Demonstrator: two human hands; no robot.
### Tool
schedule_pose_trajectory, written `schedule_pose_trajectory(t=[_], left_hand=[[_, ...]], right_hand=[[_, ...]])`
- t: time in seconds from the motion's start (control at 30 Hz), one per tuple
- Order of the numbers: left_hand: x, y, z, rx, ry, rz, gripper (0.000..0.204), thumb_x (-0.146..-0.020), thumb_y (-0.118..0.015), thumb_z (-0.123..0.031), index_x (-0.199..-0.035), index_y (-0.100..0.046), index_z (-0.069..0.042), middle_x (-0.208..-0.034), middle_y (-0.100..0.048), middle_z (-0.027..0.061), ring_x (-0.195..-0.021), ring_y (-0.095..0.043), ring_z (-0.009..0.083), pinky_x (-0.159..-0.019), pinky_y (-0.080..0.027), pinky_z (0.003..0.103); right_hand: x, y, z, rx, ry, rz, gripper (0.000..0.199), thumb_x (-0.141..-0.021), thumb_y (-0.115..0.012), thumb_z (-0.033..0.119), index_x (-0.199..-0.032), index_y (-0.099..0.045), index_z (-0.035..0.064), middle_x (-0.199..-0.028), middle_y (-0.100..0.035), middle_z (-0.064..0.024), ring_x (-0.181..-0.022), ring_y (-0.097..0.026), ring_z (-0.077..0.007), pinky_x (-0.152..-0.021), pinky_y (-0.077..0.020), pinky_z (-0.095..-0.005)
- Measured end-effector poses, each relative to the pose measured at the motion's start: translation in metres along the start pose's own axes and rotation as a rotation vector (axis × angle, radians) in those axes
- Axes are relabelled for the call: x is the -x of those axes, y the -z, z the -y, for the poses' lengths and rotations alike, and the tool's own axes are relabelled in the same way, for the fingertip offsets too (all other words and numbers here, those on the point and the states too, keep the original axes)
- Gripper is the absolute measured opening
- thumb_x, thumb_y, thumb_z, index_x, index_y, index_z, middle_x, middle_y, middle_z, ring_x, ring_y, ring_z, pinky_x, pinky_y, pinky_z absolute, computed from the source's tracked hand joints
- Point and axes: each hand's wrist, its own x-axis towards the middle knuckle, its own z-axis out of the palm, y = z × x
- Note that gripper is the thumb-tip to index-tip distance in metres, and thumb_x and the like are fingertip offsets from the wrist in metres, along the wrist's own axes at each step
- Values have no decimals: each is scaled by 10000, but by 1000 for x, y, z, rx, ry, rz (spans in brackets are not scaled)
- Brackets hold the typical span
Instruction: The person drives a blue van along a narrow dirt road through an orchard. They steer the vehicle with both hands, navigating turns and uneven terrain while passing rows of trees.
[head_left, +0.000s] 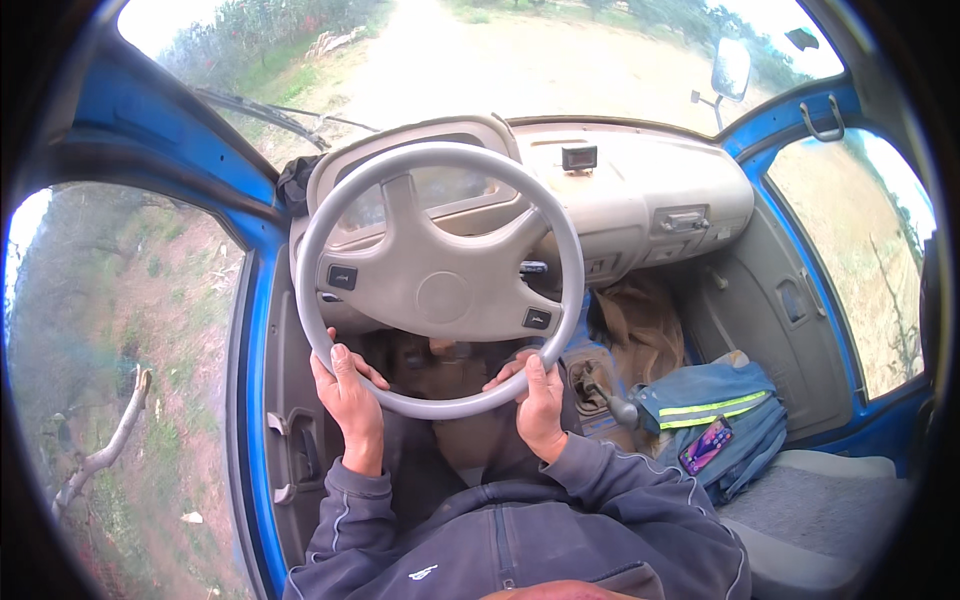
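Grey steering wheel (442, 300) partly hides left hand (354, 412) and right hand (541, 414), fingers (372, 376) gripping it.

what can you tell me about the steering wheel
The steering wheel is round, with a smooth grey rim and a beige, plastic-looking centre joined by four spokes. A faint circle marks the hub, and two black buttons sit near the rim, the right one lower in the picture. It stands between the person and the dashboard. The left hand holds the rim at lower left, the right hand at lower right, thumbs on its near side.
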Motion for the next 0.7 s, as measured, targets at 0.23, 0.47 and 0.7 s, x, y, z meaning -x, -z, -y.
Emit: schedule_pose_trajectory(t=[0.23,0.47,0.7], left_hand=[[-9,2,8,-23,-42,77,457,-1197,-532,-315,-1522,-508,6,-732,-510,2,-499,-529,103,-473,-460,252],[-48,3,-17,-128,-65,118,383,-1173,-587,-290,-1430,-607,-7,-724,-520,-15,-510,-497,58,-472,-429,237],[-84,-1,-39,-265,-107,220,367,-1182,-575,-261,-1465,-617,-30,-741,-519,-31,-543,-495,56,-455,-401,218]], right_hand=[[-61,24,61,205,265,-77,423,-1186,-470,335,-1435,-529,-1,-1177,-708,-149,-995,-740,-252,-937,-601,-404],[-150,-15,151,507,328,99,370,-1139,-632,258,-1368,-627,-33,-1117,-724,-91,-1009,-711,-170,-878,-579,-314],[-164,-40,169,793,247,215,364,-1112,-682,315,-1286,-741,1,-885,-733,-134,-698,-721,-206,-630,-577,-369]])
